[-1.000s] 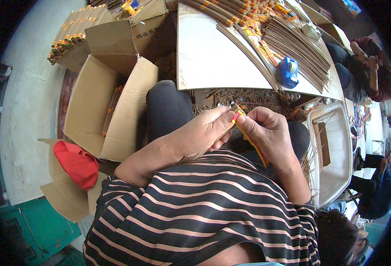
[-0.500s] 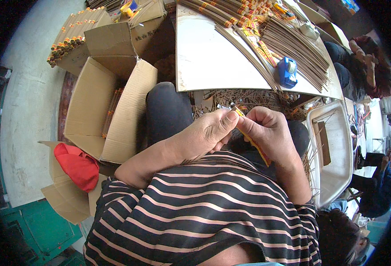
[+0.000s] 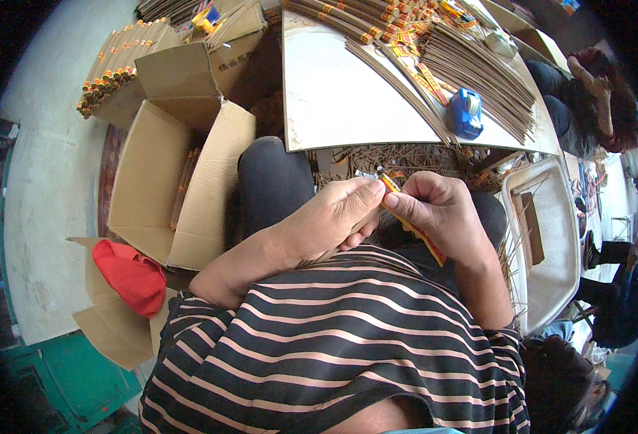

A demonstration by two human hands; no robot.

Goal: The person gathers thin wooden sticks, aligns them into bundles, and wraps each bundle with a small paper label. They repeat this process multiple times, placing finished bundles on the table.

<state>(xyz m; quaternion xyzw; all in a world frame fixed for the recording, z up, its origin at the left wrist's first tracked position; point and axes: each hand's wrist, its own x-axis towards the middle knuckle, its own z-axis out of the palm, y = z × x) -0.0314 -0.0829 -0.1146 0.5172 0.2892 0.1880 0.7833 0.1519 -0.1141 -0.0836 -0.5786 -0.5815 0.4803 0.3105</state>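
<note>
In front of my lap, my left hand (image 3: 339, 211) is closed around a thin bundle of brown sticks (image 3: 382, 173), with only its dark end clearly showing past the thumb. My right hand (image 3: 437, 212) pinches a yellow-and-red paper strip (image 3: 429, 246) against the bundle, close to the left thumb. The strip's loose end hangs down below the right palm. Most of the bundle is hidden by my left hand.
Ahead, a white table (image 3: 348, 87) bears loose brown sticks (image 3: 478, 79), banded bundles (image 3: 366, 18) and a blue tape dispenser (image 3: 466, 113). An open carton (image 3: 214, 173) and red cloth (image 3: 127, 278) are at left; a white tub (image 3: 561, 253) stands at right. Other people sit beyond.
The fingers have shifted slightly at the bundle's end, and more of the yellow-and-red strip shows there. The strip's loose end hangs a little further right. Both hands keep their hold.
</note>
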